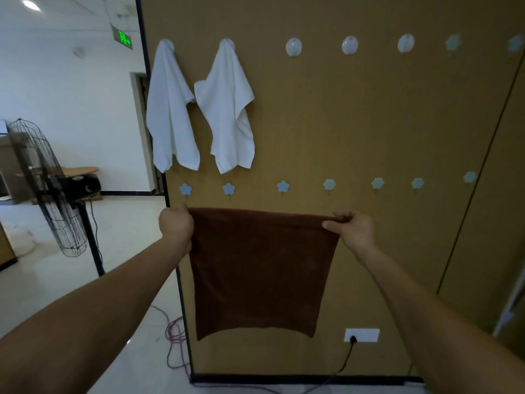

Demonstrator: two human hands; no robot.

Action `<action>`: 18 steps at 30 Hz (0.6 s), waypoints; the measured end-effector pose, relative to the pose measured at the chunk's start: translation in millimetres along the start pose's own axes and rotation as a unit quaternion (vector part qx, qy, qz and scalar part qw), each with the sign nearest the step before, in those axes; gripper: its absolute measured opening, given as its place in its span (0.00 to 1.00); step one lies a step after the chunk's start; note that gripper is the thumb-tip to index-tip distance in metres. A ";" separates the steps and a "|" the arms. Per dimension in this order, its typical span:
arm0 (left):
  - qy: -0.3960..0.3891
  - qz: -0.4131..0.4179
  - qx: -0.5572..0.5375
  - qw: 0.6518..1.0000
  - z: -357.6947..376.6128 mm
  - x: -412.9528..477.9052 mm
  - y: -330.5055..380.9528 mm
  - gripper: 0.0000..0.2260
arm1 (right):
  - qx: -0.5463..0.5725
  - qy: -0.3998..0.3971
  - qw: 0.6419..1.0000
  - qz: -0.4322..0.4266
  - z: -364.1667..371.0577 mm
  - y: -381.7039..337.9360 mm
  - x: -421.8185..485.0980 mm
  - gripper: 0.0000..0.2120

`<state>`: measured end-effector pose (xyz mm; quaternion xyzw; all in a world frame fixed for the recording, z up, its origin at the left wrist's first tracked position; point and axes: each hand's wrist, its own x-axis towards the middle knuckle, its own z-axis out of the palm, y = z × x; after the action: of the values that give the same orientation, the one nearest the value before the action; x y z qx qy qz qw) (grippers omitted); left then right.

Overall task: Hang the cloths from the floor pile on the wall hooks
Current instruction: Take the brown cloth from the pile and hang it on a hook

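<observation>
Against the tan wall panel (369,123), near the middle of the view, a brown cloth (261,268) hangs spread flat, held up by its two top corners. The left hand (176,226) is at the 9 o'clock end of the cloth's upper edge, its fingers (179,208) clenched round that corner. The right hand (352,231) is at the 3 o'clock end, grasping the other corner, with the hem pinched between thumb and curled fingers. The upper edge runs taut and almost level from hand to hand. The rest of the cloth drops freely, with its lower edge clear of the floor.

At 12 o'clock from the cloth, just above its upper edge, a row of blue flower hooks (283,186) crosses the panel. Higher up is a row of round white hooks (349,45). At 11 o'clock two white cloths (227,109) hang just beside each other from the first two hooks of that upper row, their lower corners ending a little above the flower hooks.

At 5 o'clock from the brown cloth a white socket (361,334) sits low on the panel, with a black cord (345,359) plugged in. At 7 o'clock a purple cable (174,331) lies looped on the floor. A standing fan (48,189) is well off at 9 o'clock, and a green sign (122,38) hangs at far 11 o'clock.
</observation>
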<state>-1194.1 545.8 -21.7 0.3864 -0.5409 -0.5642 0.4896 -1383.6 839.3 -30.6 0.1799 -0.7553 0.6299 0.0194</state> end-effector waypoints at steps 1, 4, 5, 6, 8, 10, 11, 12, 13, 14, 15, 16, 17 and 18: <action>0.003 0.004 0.001 1.000 0.2 -1.0 0.1 0.12 | -0.030 0.013 0.999 -0.014 1.5 0.7 1.4 0.11; 0.004 0.006 0.003 1.000 0.5 -6.9 -0.8 0.11 | -0.072 0.043 0.996 -0.042 7.6 2.9 4.3 0.08; 0.005 0.005 -0.001 1.000 -0.2 -9.0 -0.7 0.11 | -0.102 0.051 0.992 -0.054 9.9 3.5 5.1 0.09; 0.005 0.002 -0.005 1.000 -1.2 -10.9 -0.5 0.11 | -0.136 0.057 0.987 -0.069 12.6 3.8 6.0 0.09; -0.003 0.007 0.003 1.000 -4.7 -13.5 -0.7 0.11 | -0.179 0.064 0.977 -0.101 19.7 4.2 6.3 0.10; -0.025 0.049 0.062 0.997 -9.3 -14.7 -2.3 0.14 | -0.168 0.059 0.977 -0.119 29.5 0.2 4.8 0.12; -0.038 0.074 0.097 0.992 -12.0 -14.7 -2.9 0.15 | -0.144 0.054 0.981 -0.121 34.9 -2.6 4.3 0.12; -0.049 0.091 0.120 0.987 -14.5 -13.3 -3.4 0.15 | -0.114 0.049 0.985 -0.116 40.2 -5.9 3.6 0.13; -0.056 0.098 0.129 0.985 -16.8 -9.8 -3.6 0.15 | -0.086 0.047 0.989 -0.108 45.7 -9.2 3.4 0.13; -0.062 0.101 0.132 0.984 -19.0 -5.1 -3.7 0.15 | -0.061 0.045 0.992 -0.098 51.4 -12.5 2.9 0.13; -0.073 0.101 0.133 0.983 -20.6 0.3 -3.9 0.15 | -0.036 0.045 0.994 -0.089 57.4 -14.4 3.3 0.13; -0.090 0.099 0.137 0.981 -22.0 6.2 -4.1 0.16 | -0.014 0.048 0.995 -0.082 64.1 -16.4 3.7 0.12; -0.112 0.092 0.146 0.979 -22.6 12.1 -4.6 0.19 | 0.004 0.050 0.996 -0.078 71.6 -18.6 4.2 0.11; -0.136 0.081 0.157 0.975 -23.0 17.7 -5.2 0.22 | 0.016 0.048 0.996 -0.072 79.9 -21.4 4.7 0.09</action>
<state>-1176.5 523.0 -27.8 0.3336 -0.7137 -0.4779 0.3885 -1365.9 758.5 -25.6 0.2033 -0.7286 0.6467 0.0984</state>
